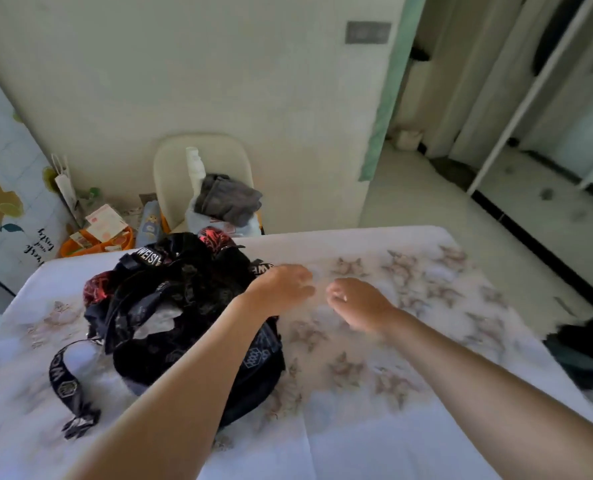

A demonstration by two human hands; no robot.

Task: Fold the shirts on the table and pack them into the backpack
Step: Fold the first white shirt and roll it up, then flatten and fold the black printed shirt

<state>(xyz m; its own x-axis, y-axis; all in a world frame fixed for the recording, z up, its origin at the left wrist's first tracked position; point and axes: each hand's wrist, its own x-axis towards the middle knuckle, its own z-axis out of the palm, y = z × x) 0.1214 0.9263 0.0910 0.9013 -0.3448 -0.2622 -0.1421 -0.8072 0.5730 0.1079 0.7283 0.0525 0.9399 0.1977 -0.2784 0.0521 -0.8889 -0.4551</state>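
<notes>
Backpack (184, 317): black, patterned, open-topped, white fabric inside, on table (409, 427).

black backpack (184, 306) (red-patterned patches), flowered table (374, 358)

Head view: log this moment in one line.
black backpack on cloth-covered table, white item showing inside | left hand: at backpack's right edge, fingers curled | right hand: beside it, above cloth, fingers curled | grip: unclear, blurred

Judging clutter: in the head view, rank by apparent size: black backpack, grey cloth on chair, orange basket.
1. black fabric backpack: largest, nearest.
2. grey crumpled cloth and orange plastic basket: alike, basket partly hidden; unranked.
</notes>
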